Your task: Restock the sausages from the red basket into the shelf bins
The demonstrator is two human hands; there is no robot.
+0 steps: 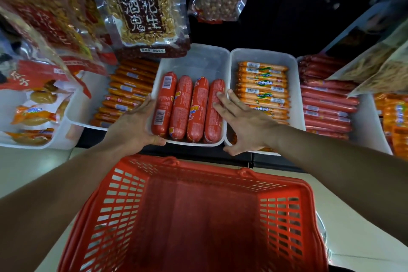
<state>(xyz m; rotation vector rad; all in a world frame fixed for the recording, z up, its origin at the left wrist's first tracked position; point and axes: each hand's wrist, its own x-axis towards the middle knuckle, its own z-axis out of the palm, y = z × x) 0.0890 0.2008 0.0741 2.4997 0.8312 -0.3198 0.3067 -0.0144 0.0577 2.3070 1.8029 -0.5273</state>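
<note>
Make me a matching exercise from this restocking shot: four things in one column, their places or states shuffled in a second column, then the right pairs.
Column one
1. red basket
2. thick red sausages
3. left hand
4. right hand

Column two
A. fingers flat on the rightmost sausage
B. four side by side in the middle bin
C. nothing visible inside, nearest the camera
D. holds the middle bin's front left corner

Pairs: 1-C, 2-B, 3-D, 4-A

The middle bin point(198, 62) is bare behind its four sausages point(183, 106); a hanging peanut bag point(141, 13) overhangs its back-left corner.
</note>
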